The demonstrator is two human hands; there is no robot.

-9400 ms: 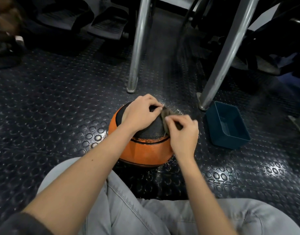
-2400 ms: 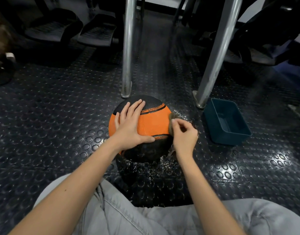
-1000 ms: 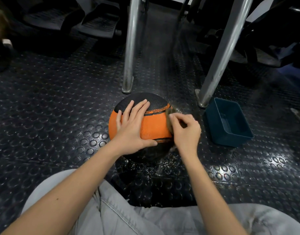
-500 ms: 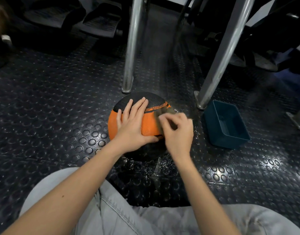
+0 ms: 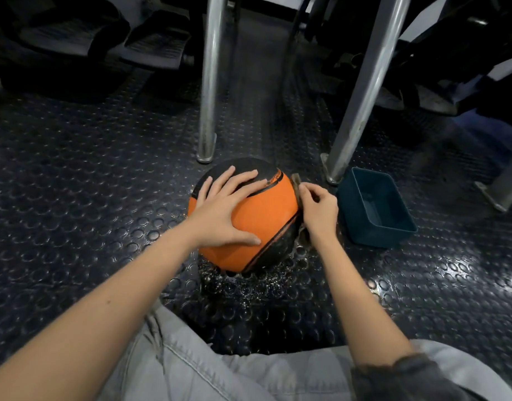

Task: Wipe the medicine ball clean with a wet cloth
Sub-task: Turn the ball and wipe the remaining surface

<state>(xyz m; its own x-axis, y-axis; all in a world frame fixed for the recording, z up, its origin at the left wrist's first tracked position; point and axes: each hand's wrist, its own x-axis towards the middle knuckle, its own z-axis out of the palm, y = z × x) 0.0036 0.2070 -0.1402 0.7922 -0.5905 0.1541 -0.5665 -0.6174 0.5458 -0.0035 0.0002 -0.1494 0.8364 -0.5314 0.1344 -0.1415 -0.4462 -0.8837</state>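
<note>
- Centrally, medicine ball [image 5: 263, 227], orange and black, on the studded rubber floor [image 5: 75, 183]; its upper edge lies near the foot of the upright steel leg [image 5: 208, 82].
- Left hand [image 5: 223, 209]: fingers straight and spread, flat on the ball's top left.
- Right hand [image 5: 318, 211]: fingers curled, pinching a brownish cloth [image 5: 296, 180] against the ball's right edge.
- Blue plastic bin [image 5: 373, 235]: just right of the right hand, at the foot of the slanted steel leg [image 5: 361, 91].
- Wet patch [image 5: 249, 285]: under the ball's lower edge, between the ball and the grey trousers [image 5: 191, 371].
- Open floor: wide stretch across the frame's left; narrower strip at lower right.
</note>
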